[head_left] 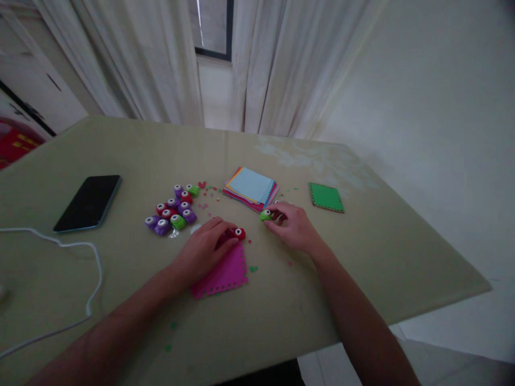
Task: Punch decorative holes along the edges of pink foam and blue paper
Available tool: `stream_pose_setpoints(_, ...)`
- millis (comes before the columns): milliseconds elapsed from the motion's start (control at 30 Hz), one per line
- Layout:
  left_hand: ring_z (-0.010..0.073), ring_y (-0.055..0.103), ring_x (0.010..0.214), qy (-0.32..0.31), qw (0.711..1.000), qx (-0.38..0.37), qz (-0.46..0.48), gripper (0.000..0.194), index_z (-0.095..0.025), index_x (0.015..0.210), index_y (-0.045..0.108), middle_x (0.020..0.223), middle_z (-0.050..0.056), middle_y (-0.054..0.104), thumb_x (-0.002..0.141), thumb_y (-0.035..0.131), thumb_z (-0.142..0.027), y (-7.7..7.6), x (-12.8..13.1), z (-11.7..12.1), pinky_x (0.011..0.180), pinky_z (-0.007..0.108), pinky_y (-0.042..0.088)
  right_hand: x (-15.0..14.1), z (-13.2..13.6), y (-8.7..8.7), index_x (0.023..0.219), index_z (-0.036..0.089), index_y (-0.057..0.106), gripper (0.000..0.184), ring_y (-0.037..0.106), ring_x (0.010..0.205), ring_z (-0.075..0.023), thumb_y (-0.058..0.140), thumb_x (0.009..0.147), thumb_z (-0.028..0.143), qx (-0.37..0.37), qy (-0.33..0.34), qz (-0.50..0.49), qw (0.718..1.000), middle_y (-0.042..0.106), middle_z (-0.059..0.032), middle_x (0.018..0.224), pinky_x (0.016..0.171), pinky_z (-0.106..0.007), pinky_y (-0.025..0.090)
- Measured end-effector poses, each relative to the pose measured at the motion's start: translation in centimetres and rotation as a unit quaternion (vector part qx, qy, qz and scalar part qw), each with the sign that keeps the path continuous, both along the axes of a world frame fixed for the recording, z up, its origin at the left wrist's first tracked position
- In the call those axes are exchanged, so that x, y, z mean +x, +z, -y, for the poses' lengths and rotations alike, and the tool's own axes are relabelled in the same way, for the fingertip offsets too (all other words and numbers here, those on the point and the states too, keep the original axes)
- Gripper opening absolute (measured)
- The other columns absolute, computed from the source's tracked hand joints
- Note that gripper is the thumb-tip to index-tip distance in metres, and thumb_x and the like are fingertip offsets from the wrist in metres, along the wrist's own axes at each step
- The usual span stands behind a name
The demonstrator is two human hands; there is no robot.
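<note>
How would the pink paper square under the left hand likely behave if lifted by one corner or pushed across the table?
The pink paper square looks thin and lies flat, so it would probably droop if lifted by a corner. It likely weighs almost nothing and may slide easily on the smooth table. While the left hand and red punch rest on it, pushing would probably buckle it.

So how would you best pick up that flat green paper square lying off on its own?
The green paper square lies flat on the table, so probably slide a fingertip under its bare near edge from the front, then pinch that edge; nothing there crowds it.
</note>
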State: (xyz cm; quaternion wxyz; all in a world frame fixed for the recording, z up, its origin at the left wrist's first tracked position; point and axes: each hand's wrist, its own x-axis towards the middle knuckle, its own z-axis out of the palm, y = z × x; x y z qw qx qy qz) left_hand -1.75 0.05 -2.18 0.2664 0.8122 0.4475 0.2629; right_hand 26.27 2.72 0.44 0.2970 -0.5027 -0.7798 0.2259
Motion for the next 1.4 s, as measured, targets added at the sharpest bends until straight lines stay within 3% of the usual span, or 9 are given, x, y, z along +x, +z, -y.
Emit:
stream_pose_setpoints(167,0.0257,0.069,0.100,0.027,0.999,0.033,0.019,0.026,-0.021,0.121,0.073,0.109,0.007,0.071,0.106,0.061,-0.039,0.5,-0.2,0.2,0.091,0.039,0.055,-2.8,0.9,-0.4,0.124,0.020,0.079,0.029,0.071,0.088,-0.0186,0.078,0.096,0.030,0.007,0.074,-0.121,0.990,0.077,-0.0092,0.113,0.076,-0.030,0.060)
stream_pose_setpoints(333,0.0213,0.068,0.088,0.059,0.993,0.070,0.071,0.027,-0.023,0.126,0.072,0.103,0.004,0.072,0.106,0.062,-0.038,0.9,-0.2,0.3,0.084,0.036,0.056,-4.3,1.4,-0.7,0.135,0.027,0.077,0.032,0.072,0.107,-0.0227,0.071,0.104,0.031,0.019,0.116,-0.103,0.988,0.076,-0.0098,0.122,0.090,-0.036,0.061)
stream_pose_setpoints(467,0.0202,0.068,0.084,0.045,0.994,0.060,0.086,0.023,-0.024,0.120,0.075,0.098,0.003,0.072,0.106,0.062,-0.037,1.2,-0.1,0.4,0.081,0.034,0.056,-4.4,1.4,-0.9,0.136,0.028,0.077,0.031,0.073,0.108,-0.0235,0.069,0.106,0.033,0.012,0.134,-0.088,0.987,0.077,-0.0098,0.125,0.093,-0.037,0.060)
stream_pose_setpoints(733,0.0218,0.069,0.089,0.044,0.994,0.041,0.088,0.023,-0.024,0.116,0.077,0.103,0.005,0.074,0.105,0.063,-0.039,1.1,-0.1,0.3,0.084,0.036,0.056,-4.6,1.5,-0.5,0.120,0.024,0.082,0.022,0.076,0.095,-0.0210,0.076,0.101,0.034,-0.009,0.130,-0.132,0.983,0.082,-0.0072,0.112,0.087,-0.033,0.061)
stream_pose_setpoints(1067,0.0211,0.070,0.087,0.042,0.993,0.010,0.111,0.023,-0.024,0.115,0.080,0.104,0.005,0.075,0.102,0.068,-0.037,0.9,0.0,0.1,0.080,0.034,0.055,-4.6,1.4,-1.2,0.121,0.022,0.081,0.024,0.077,0.101,-0.0224,0.077,0.101,0.035,0.000,0.127,-0.115,0.985,0.082,-0.0082,0.114,0.097,-0.036,0.059)
stream_pose_setpoints(1400,0.0207,0.070,0.083,0.051,0.991,0.012,0.123,0.021,-0.024,0.112,0.081,0.100,0.005,0.075,0.100,0.069,-0.036,0.5,0.2,0.1,0.077,0.033,0.056,-4.6,1.6,-1.8,0.121,0.024,0.082,0.024,0.077,0.101,-0.0230,0.074,0.102,0.037,0.006,0.121,-0.103,0.987,0.082,-0.0086,0.115,0.096,-0.036,0.059)
